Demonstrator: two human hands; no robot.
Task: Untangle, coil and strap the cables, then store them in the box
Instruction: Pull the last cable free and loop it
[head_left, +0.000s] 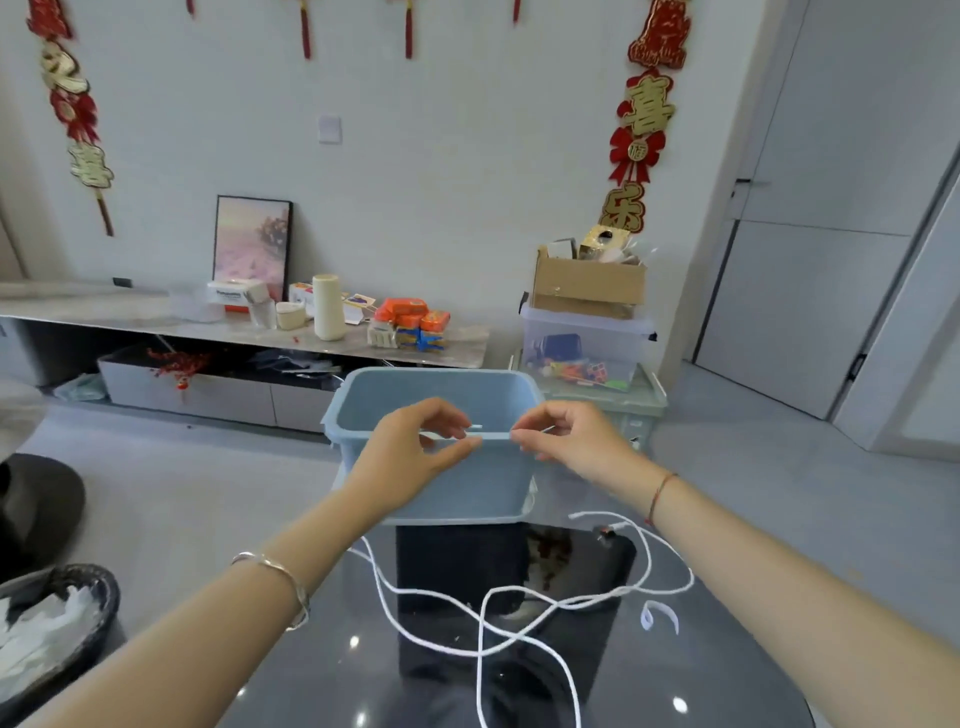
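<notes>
white cable pinched between left hand, right hand, by blue box

Both arms reach forward, wrists level, hands close together. The left hand and right hand each pinch the cable between thumb and curled fingers.

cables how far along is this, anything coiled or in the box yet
Done: nothing yet; what shows of the blue box is bare. In hand: the left hand and right hand pinch a short stretch of white cable by the box's near rim, while the rest sprawls in loose crossing loops on the table. Left: coiling, fastening with the strap lying loose on the table, then storing.
</notes>
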